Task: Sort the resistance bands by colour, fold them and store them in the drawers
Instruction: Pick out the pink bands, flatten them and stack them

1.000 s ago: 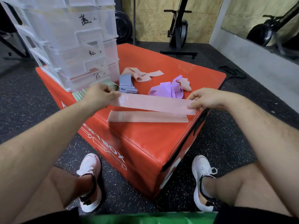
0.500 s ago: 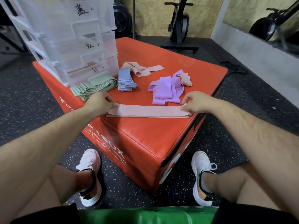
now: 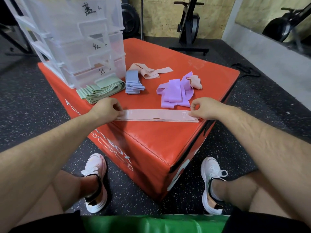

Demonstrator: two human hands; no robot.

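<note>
- While a second ago the top pink band [image 3: 151, 114] hung stretched in the air between the two hands, it now lies flat on the lower pink band [image 3: 168, 120]. The ends are roughly matched, at the 6 o'clock edge of the red box [image 3: 151, 142].
- The left hand [image 3: 107, 107] keeps a narrow grip, with thumb and fingertips pinching the top band's 9 o'clock end.
- The right hand [image 3: 204, 109] pinches the 3 o'clock end in the same narrow grip, just beside a printed "15".
- I judge from this that the pink pile has gained a band. Two now lie stacked at full length, so the sorting of this one is done and its folding is not.
- More pink is left to gather. The loose pink bands [image 3: 151, 71] lie crumpled at 12 o'clock, and one more pink band [image 3: 196, 81] touches the purple bands [image 3: 175, 94] at 1 o'clock.
- The purple bands form an untidy heap, near the stack but apart from it.
- The green bands [image 3: 101, 90] at 10 o'clock and the blue bands [image 3: 133, 83] at 11 o'clock lie in neater bundles, the green against the foot of the drawer unit [image 3: 80, 47] and the blue beside it.
- The drawers look pushed in, and I cannot tell whether they hold anything. Storing seems not yet begun, so the task is probably around its middle.
</note>
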